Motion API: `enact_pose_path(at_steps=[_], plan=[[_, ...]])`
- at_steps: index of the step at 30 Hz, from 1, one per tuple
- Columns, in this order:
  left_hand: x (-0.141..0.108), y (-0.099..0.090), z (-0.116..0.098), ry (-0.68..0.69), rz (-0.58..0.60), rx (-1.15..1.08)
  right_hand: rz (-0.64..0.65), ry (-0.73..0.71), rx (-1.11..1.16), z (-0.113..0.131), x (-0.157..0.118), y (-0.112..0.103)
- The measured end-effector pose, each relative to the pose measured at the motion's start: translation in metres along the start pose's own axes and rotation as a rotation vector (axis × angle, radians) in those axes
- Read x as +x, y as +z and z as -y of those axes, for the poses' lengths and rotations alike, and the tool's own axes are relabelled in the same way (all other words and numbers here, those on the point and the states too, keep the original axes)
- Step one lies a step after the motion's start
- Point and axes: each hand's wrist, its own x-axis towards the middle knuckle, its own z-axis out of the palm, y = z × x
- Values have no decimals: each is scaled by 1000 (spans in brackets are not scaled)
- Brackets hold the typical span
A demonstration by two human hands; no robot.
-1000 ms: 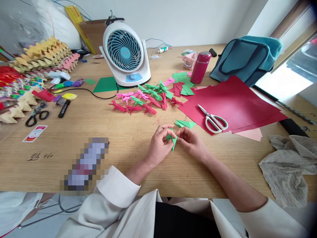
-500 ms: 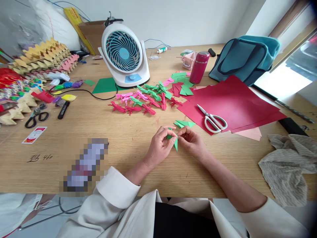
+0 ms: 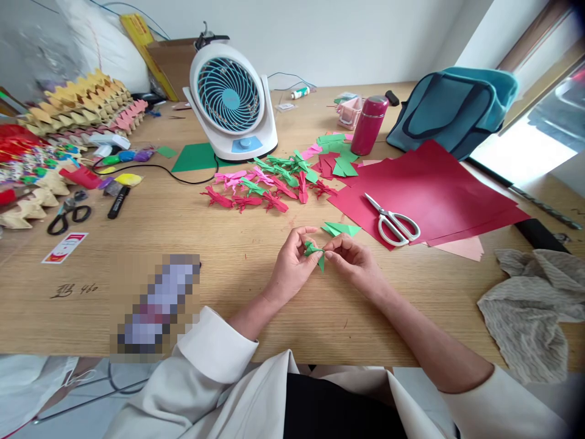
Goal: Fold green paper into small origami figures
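A small green folded paper piece (image 3: pixel 312 249) is held between my two hands, above the wooden table. My left hand (image 3: pixel 295 259) pinches its body between thumb and fingers. At its right side, my right hand (image 3: pixel 350 262) pinches an edge with thumb and forefinger; a pointed flap hangs down between the hands. Just beyond my fingertips lies another green folded paper (image 3: pixel 340 229). Farther back is a pile of folded paper figures in green, pink and red (image 3: pixel 274 183). White-handled scissors (image 3: pixel 397 227) rest on large red paper sheets (image 3: pixel 439 183) to the right.
A white fan (image 3: pixel 231 100) stands at the back, with a pink flask (image 3: pixel 369 125) and a blue bag (image 3: pixel 450 110) to its right. Black scissors (image 3: pixel 68 214) and a marker (image 3: pixel 119 202) lie left. A blurred-out object (image 3: pixel 158 305) is front left, a crumpled cloth (image 3: pixel 530 311) right.
The green paper piece has turned in my fingers, so more of its folded body shows above my left thumb. My left fingers have spread a little; both hands stay in nearly the same place.
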Motion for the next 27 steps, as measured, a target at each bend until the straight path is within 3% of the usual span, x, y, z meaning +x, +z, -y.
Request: enact_pose_path(at_steps=[6, 14, 27], plan=[[2, -2, -3, -3, 8, 12, 15, 25, -29, -3, 0, 3], [1, -7, 1, 45, 52, 277, 4, -73, -214, 3, -4, 2], [1, -3, -3, -9, -38, 331, 34, -71, -248, 4, -5, 5]])
